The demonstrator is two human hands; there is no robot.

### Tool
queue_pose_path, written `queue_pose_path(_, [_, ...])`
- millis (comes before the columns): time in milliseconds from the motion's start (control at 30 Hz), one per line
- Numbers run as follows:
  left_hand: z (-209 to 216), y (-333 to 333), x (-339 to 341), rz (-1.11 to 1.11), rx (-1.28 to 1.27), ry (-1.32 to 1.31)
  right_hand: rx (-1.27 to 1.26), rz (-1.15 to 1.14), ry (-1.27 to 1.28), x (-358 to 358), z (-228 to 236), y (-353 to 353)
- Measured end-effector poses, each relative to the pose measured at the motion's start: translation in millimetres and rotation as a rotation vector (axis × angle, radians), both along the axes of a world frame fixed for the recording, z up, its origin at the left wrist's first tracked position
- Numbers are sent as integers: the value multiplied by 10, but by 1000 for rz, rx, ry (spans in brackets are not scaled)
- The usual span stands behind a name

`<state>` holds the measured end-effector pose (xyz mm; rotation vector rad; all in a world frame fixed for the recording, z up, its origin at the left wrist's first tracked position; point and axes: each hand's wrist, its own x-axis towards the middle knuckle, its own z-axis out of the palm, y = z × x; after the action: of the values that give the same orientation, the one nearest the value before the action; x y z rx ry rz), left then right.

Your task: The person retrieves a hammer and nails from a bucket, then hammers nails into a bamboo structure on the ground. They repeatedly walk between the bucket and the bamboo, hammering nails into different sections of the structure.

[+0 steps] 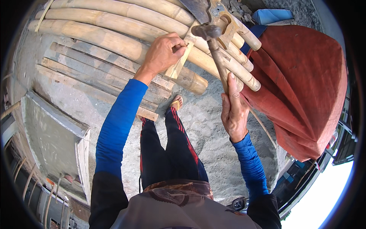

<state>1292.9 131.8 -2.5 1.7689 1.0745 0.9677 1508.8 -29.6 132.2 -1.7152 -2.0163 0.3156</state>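
Observation:
My left hand point(164, 53) is closed in a pinch at a pale wooden strip point(179, 65). At its fingertips is a small dark thing that looks like a nail, mostly hidden by the fingers. The strip lies across several thick bamboo poles point(99, 36) set side by side. My right hand point(234, 112) grips a hammer point(219, 61) low on its wooden handle. The hammer's metal head hangs over the poles, to the right of my left hand. Behind it, a handsaw point(228, 28) with a wooden handle rests on the bamboo.
Several wooden boards point(103, 72) lie on the ground beside the bamboo. A red-brown tarp point(301, 84) covers something bulky at the right, with a blue object point(272, 16) beyond it. At the left stands a concrete trough-like slab point(53, 133). My sandaled foot point(176, 102) is near the bamboo ends.

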Motion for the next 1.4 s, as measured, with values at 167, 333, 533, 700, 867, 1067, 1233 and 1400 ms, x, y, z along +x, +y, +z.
queue_pose_path(167, [-55, 4, -79, 198, 148, 102, -84, 23, -6, -8, 23, -12])
queue_pose_path(333, [-141, -7, -6, 364, 239, 221, 44, -29, 114, 5, 85, -101])
queue_pose_path(533, [-96, -4, 51, 337, 192, 243, -23, 35, 53, 88, -244, -16])
queue_pose_path(700, [-128, -5, -47, 322, 193, 228, 206, -2, 173, 55, 80, -128])
queue_pose_path(867, [-105, 119, -15, 313, 212, 192, -64, 62, -157, 209, -427, 161])
queue_pose_path(1067, [-163, 16, -75, 319, 205, 192, 171, -11, 94, 142, 28, -127])
queue_pose_path(1233, [-102, -38, 56, 311, 167, 161, -130, 18, -92, 322, -578, 38])
queue_pose_path(1400, [-90, -11, -95, 302, 146, 196, 78, -63, 169, 105, -12, -134])
